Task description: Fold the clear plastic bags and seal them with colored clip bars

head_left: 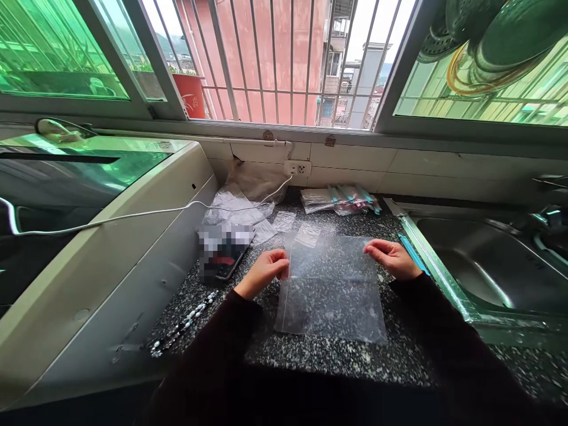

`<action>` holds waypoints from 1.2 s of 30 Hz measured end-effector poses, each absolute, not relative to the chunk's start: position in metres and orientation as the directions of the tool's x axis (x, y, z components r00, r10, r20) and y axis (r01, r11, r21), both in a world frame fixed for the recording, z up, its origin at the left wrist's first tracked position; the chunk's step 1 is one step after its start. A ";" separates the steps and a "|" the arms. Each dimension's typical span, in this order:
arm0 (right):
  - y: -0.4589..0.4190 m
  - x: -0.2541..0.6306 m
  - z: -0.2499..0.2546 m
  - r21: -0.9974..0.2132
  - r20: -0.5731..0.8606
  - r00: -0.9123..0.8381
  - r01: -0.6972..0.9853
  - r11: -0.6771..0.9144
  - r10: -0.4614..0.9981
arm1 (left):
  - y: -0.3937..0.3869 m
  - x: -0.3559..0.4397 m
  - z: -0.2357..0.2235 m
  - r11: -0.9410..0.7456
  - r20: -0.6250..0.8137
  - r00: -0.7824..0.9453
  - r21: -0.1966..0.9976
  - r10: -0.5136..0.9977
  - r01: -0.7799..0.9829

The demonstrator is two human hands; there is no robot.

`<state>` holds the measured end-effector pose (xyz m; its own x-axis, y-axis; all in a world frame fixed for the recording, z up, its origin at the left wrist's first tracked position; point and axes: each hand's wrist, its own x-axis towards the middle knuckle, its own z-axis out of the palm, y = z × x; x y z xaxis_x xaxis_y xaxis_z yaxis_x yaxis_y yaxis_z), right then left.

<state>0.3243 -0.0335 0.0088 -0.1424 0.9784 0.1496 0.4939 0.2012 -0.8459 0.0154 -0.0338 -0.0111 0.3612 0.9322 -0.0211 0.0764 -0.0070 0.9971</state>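
A clear plastic bag [332, 290] lies flat on the speckled black granite counter [310, 355] in front of me. My left hand [265, 270] pinches the bag's left edge near its top. At the right edge, my right hand [391, 258] pinches the same bag. Both arms wear dark sleeves. A beaded bracelet or strap [184, 324] lies on the counter to the left of my left arm.
A phone [222, 251] lies left of the bag, with a white cable running to a wall socket [297, 168]. More clear bags [339, 200] are stacked by the wall. A steel sink [492, 260] is on the right, a white appliance [106, 248] on the left.
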 end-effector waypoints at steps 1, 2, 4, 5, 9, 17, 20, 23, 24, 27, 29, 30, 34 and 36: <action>-0.033 0.326 0.009 -0.840 0.168 -0.119 0.503 0.206 0.979 | -0.034 0.014 -0.010 -0.011 -0.024 0.365 0.995 0.931 0.095; -0.033 0.328 0.010 -0.835 0.187 -0.099 0.507 0.212 0.977 | -0.034 0.013 -0.010 -0.016 -0.027 0.372 0.994 0.928 0.111; -0.032 0.330 0.010 -0.836 0.216 -0.070 0.503 0.221 0.974 | -0.034 0.012 -0.010 -0.029 -0.025 0.388 0.991 0.921 0.131; -0.032 0.331 0.009 -0.841 0.221 -0.056 0.494 0.220 0.974 | -0.034 0.012 -0.010 -0.035 -0.020 0.392 0.991 0.920 0.132; -0.030 0.331 0.003 -0.909 0.155 -0.011 0.390 0.147 0.988 | -0.036 0.014 -0.011 -0.033 0.004 0.386 0.997 0.923 0.066; -0.027 0.327 -0.005 -0.925 -0.078 -0.187 0.379 -0.002 0.979 | -0.034 0.012 -0.013 -0.013 0.074 0.233 0.968 0.970 -0.250; -0.028 0.324 -0.001 -0.890 -0.100 -0.217 0.455 0.010 0.971 | -0.033 0.011 -0.013 -0.035 0.086 0.187 0.965 0.979 -0.261; -0.032 0.322 0.004 -0.882 -0.033 -0.177 0.468 0.054 0.984 | -0.032 0.010 -0.013 -0.067 0.103 0.154 0.973 0.983 -0.219; -0.033 0.322 0.006 -0.882 -0.019 -0.173 0.467 0.065 0.985 | -0.031 0.009 -0.012 -0.082 0.113 0.136 0.974 0.984 -0.212; -0.036 0.322 0.013 -0.878 -0.057 -0.238 0.474 0.065 0.970 | -0.031 0.009 -0.012 -0.133 0.151 0.062 0.964 0.987 -0.231; -0.038 0.320 0.016 -0.863 -0.130 -0.316 0.503 0.050 0.940 | -0.030 0.009 -0.011 -0.153 0.161 0.011 0.955 0.987 -0.254; -0.038 0.320 0.017 -0.853 -0.158 -0.347 0.519 0.049 0.924 | -0.030 0.009 -0.011 -0.156 0.159 -0.012 0.952 0.987 -0.265; -0.039 0.317 0.016 -0.847 -0.129 -0.354 0.526 0.084 0.926 | -0.029 0.010 -0.012 -0.122 0.102 -0.079 0.940 0.992 -0.320; -0.039 0.318 0.014 -0.869 -0.050 -0.292 0.485 0.102 0.955 | -0.028 0.010 -0.012 -0.087 0.065 -0.076 0.937 0.995 -0.338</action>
<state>0.3185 -0.0395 0.0137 -0.2916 0.9552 -0.0501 0.4849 0.1024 -0.8685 0.0100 -0.0284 -0.0123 -0.0763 0.9950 0.0648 -0.3378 -0.0869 0.9372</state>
